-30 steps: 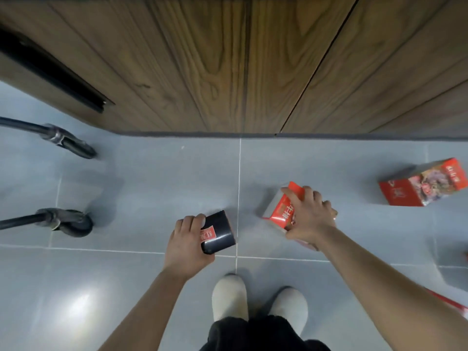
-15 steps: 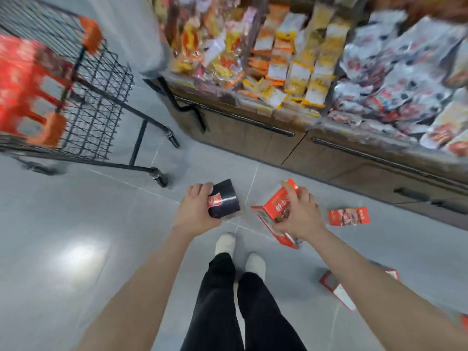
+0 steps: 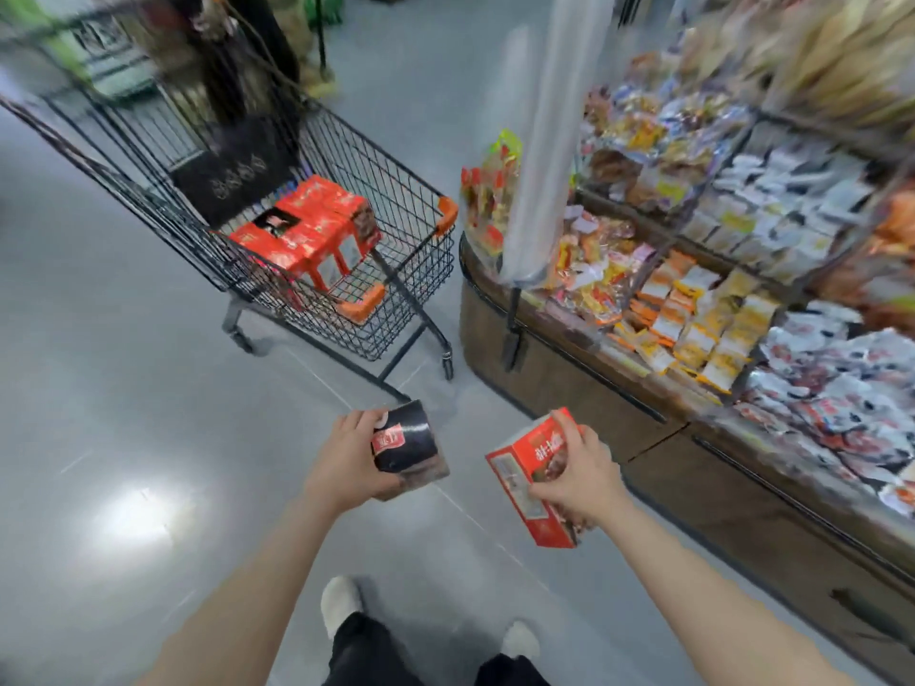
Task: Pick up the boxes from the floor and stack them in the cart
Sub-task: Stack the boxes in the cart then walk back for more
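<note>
Head view: left hand (image 3: 346, 462) fingers curl around black box (image 3: 408, 443); right hand (image 3: 577, 480) grips red box (image 3: 527, 482).

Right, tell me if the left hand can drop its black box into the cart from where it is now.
Probably not yet. The left hand grips the black box well short of the cart, with open floor between. Nothing blocks the way; the basket is open on top, with red boxes already inside.
</note>
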`<state>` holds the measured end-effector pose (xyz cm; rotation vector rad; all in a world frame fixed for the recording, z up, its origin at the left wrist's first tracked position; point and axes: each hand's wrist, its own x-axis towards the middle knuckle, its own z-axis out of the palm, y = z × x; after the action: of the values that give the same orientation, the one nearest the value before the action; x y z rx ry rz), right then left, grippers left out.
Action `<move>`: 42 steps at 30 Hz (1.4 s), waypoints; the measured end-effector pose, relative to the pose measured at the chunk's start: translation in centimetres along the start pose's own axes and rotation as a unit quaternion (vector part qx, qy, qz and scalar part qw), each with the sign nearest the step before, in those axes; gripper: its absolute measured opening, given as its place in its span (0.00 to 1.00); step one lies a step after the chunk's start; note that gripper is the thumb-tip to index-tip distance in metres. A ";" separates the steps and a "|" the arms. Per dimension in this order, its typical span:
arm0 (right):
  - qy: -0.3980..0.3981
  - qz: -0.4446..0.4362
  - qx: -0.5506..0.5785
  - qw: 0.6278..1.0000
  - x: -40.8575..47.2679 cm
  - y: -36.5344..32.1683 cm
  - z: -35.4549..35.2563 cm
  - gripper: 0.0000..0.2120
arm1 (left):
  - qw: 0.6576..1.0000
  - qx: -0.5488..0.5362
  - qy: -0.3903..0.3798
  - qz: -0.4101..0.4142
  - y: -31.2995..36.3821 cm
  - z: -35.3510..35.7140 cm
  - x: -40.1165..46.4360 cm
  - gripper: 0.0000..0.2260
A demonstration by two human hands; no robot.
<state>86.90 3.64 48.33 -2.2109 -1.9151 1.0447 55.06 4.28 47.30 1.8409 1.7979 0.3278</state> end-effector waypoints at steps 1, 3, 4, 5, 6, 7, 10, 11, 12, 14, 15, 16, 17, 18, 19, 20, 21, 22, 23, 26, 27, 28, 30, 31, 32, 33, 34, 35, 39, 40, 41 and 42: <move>0.002 -0.006 -0.001 1.000 0.6 -1.8 0.3 0.52 | 1.000 0.006 0.004 0.004 -1.2 -1.3 0.3 0.40; 0.006 -0.012 -0.001 1.000 1.7 -5.7 1.1 0.52 | 1.000 0.009 0.003 0.010 -3.8 -4.2 1.0 0.39; 0.010 -0.013 0.001 1.000 2.3 -7.6 1.6 0.52 | 1.000 0.005 0.001 0.008 -5.2 -5.7 1.3 0.39; 0.015 -0.016 0.004 1.000 2.8 -9.6 2.1 0.52 | 1.000 0.002 0.001 0.006 -6.6 -7.3 1.7 0.40; 0.019 -0.019 0.010 1.000 3.3 -11.6 2.6 0.52 | 1.000 -0.001 0.001 0.006 -7.9 -8.8 2.0 0.42; 0.019 -0.021 0.017 0.999 3.8 -13.5 3.0 0.53 | 1.000 -0.008 0.002 0.005 -9.2 -10.3 2.4 0.43; 0.027 -0.029 0.030 0.999 5.5 -19.2 3.8 0.55 | 1.000 -0.019 0.005 0.000 -12.6 -14.7 4.1 0.44; 0.034 -0.034 0.029 0.998 6.1 -20.8 3.8 0.56 | 1.000 -0.016 0.012 0.001 -13.5 -15.9 4.7 0.44; 0.039 -0.039 0.027 0.998 6.8 -22.4 3.8 0.57 | 1.000 -0.010 0.022 0.003 -14.3 -17.2 5.4 0.45; 0.043 -0.050 0.018 0.998 8.4 -25.2 3.5 0.57 | 0.999 -0.014 0.037 0.010 -15.9 -19.2 7.0 0.46; 0.044 -0.055 0.014 0.997 9.2 -26.5 3.2 0.56 | 0.999 -0.019 0.043 0.011 -16.5 -20.0 7.8 0.46; 0.044 -0.058 0.011 0.997 10.2 -27.8 2.9 0.55 | 0.998 -0.024 0.049 0.012 -17.0 -20.9 8.8 0.47; 0.045 -0.062 0.009 0.997 11.3 -29.0 2.5 0.54 | 0.998 -0.029 0.056 0.016 -17.4 -21.8 10.0 0.47; 0.047 -0.065 0.008 0.997 12.5 -30.0 2.1 0.54 | 0.997 -0.030 0.065 0.022 -17.7 -22.5 11.3 0.47; 0.050 -0.070 0.008 0.996 13.7 -31.1 1.6 0.54 | 0.996 -0.029 0.076 0.029 -17.9 -23.3 12.7 0.46; 0.052 -0.073 0.008 0.996 15.0 -32.0 1.2 0.54 | 0.995 -0.030 0.084 0.035 -17.8 -24.1 14.1 0.45; 0.054 -0.076 0.008 0.996 16.4 -32.8 0.7 0.54 | 0.995 -0.033 0.089 0.040 -17.7 -24.9 15.6 0.45; 0.058 -0.079 0.009 0.995 17.8 -33.6 0.2 0.54 | 0.994 -0.036 0.095 0.047 -17.5 -25.7 17.3 0.45; 0.061 -0.081 0.011 0.995 19.3 -34.3 -0.4 0.54 | 0.993 -0.035 0.100 0.056 -17.3 -26.5 19.0 0.45; 0.069 -0.084 0.021 0.994 23.7 -35.8 -2.1 0.52 | 0.991 -0.021 0.107 0.077 -16.6 -28.6 24.2 0.44; 0.071 -0.080 0.023 0.994 25.2 -36.2 -2.9 0.52 | 0.992 -0.018 0.104 0.076 -16.5 -29.2 25.9 0.43; 0.071 -0.074 0.024 0.994 26.5 -36.5 -3.7 0.52 | 0.992 -0.016 0.102 0.070 -16.5 -29.7 27.6 0.42; 0.069 -0.066 0.024 0.995 28.9 -37.2 -5.2 0.52 | 0.994 -0.005 0.091 0.063 -16.6 -30.4 30.8 0.43; 0.067 -0.064 0.023 0.995 30.0 -37.4 -6.0 0.52 | 0.994 0.005 0.083 0.065 -16.6 -30.6 32.1 0.43; 0.066 -0.060 0.025 0.996 31.1 -37.6 -6.7 0.52 | 0.995 0.013 0.077 0.069 -16.5 -30.7 33.4 0.43; 0.068 -0.053 0.027 0.996 32.1 -37.6 -7.4 0.53 | 0.995 0.015 0.070 0.071 -16.5 -30.6 34.6 0.43; 0.073 -0.046 0.029 0.996 33.0 -37.6 -7.9 0.53 | 0.995 0.014 0.066 0.073 -16.3 -30.5 35.6 0.43; 0.077 -0.039 0.030 0.996 33.7 -37.4 -8.3 0.54 | 0.996 0.011 0.057 0.072 -16.3 -30.2 36.6 0.43; 0.089 0.001 0.034 0.995 35.9 -35.9 -9.2 0.55 | 0.995 0.020 0.011 0.096 -16.3 -28.9 41.1 0.43; 0.094 0.015 0.038 0.995 36.3 -35.5 -9.4 0.54 | 0.994 0.023 -0.001 0.105 -16.1 -28.5 42.2 0.43; 0.100 0.030 0.044 0.994 36.7 -35.1 -9.5 0.54 | 0.993 0.024 -0.015 0.112 -16.0 -28.1 43.5 0.42; 0.107 0.047 0.051 0.992 37.1 -34.6 -9.6 0.54 | 0.992 0.027 -0.028 0.122 -15.8 -27.7 44.8 0.42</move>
<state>62.27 48.65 54.06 -2.2700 -1.6491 0.8544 30.66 53.26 53.01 2.0913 1.5608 0.3162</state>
